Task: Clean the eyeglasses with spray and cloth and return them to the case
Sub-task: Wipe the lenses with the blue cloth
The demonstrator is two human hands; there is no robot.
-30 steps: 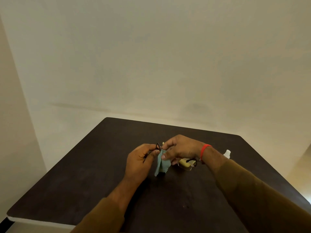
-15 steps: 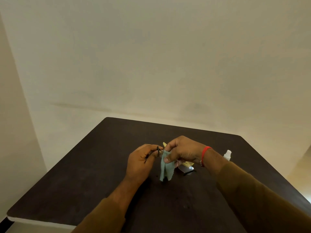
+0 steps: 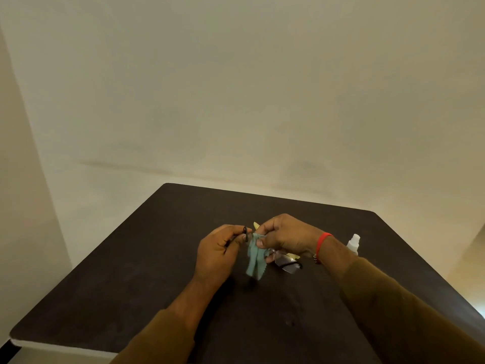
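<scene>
Meanwhile, in the head view, the left hand [image 3: 219, 249] pinches the eyeglasses [image 3: 245, 233] by the frame while the right hand [image 3: 284, 236] squeezes the cloth [image 3: 254, 258] on a lens. Over the last second the cloth has shifted slightly: wiping continues. The spray bottle [image 3: 353, 244] stands right; the case [image 3: 287, 264] lies beneath.

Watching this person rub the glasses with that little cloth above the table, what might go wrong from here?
The left hand pinches only one end of the eyeglasses, so hard rubbing might bend the frame or make it slip onto the table.

The cloth hangs loosely from the right hand and might drop.

The spray bottle stands just behind the right wrist, so an arm movement might knock it over.
</scene>
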